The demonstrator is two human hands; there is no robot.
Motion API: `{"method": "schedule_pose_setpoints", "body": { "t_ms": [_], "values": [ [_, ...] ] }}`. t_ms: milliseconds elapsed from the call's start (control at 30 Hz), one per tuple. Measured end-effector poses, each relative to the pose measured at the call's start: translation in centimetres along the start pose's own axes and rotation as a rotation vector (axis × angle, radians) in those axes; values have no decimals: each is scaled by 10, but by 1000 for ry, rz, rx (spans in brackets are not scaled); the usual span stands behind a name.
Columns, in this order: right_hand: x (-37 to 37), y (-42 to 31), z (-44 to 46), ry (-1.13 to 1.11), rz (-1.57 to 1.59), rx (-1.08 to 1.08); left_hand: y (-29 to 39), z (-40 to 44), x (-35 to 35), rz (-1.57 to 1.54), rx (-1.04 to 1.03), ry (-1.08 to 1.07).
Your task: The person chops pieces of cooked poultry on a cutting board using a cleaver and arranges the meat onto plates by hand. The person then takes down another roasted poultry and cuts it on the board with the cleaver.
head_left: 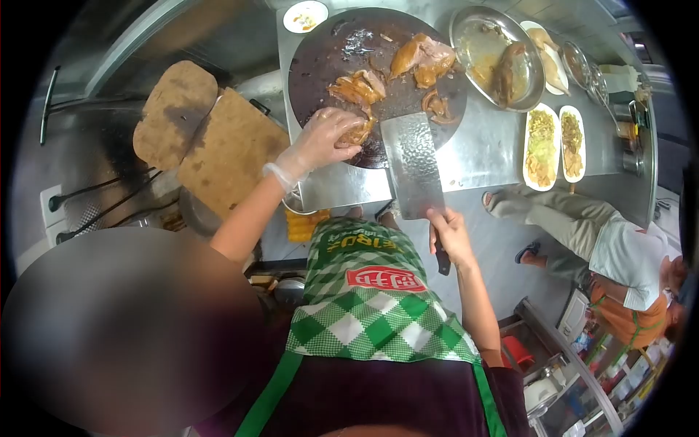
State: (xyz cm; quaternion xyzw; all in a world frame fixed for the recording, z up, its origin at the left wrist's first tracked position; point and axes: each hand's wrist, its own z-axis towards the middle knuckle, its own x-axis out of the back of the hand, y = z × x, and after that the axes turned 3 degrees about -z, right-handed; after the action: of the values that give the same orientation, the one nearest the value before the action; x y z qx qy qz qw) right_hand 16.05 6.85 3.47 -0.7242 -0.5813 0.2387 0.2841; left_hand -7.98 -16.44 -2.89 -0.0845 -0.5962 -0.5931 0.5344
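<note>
On the dark round chopping board (320,73) lie several pieces of browned, glossy meat. My left hand (329,138), in a clear plastic glove, has its fingers closed round a piece of meat (355,134) at the board's near edge. Cut meat (360,89) lies just beyond that hand. My bare right hand (448,234) grips the handle of a wide cleaver (413,164), whose blade tip lies over the board's near edge, right of my left hand. A larger meat chunk (424,58) and a few slices (437,106) are farther right.
A metal tray (534,91) with meat in liquid stands right of the board. Beside it are two oval dishes (531,182) (573,178) of food and a plate (564,89). A small bowl (305,16) is behind. Cardboard (233,149) lies left. People (619,255) are at the right.
</note>
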Motion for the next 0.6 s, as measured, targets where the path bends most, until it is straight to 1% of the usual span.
{"method": "schedule_pose_setpoints", "body": {
  "t_ms": [100,133,233,333,433,500,567,600],
  "values": [
    [-5,-31,-11,149,-388,175,2,0,-2,29,-18,55],
    [-4,-43,-10,249,-731,344,2,-1,-3,35,-31,78],
    [-1,-64,8,298,-1174,568,2,-1,-6,54,-47,96],
    [7,-75,7,274,-1220,639,-2,-6,-3,51,-51,95],
    [15,-71,-2,82,-717,120,-1,-9,0,30,-24,83],
    [23,-25,2,26,-198,-48,4,-8,-4,30,55,130],
    [13,16,6,0,-6,-97,10,-5,-9,25,115,176],
    [-5,16,5,24,34,-85,14,-5,-14,22,128,193]
  ]
}}
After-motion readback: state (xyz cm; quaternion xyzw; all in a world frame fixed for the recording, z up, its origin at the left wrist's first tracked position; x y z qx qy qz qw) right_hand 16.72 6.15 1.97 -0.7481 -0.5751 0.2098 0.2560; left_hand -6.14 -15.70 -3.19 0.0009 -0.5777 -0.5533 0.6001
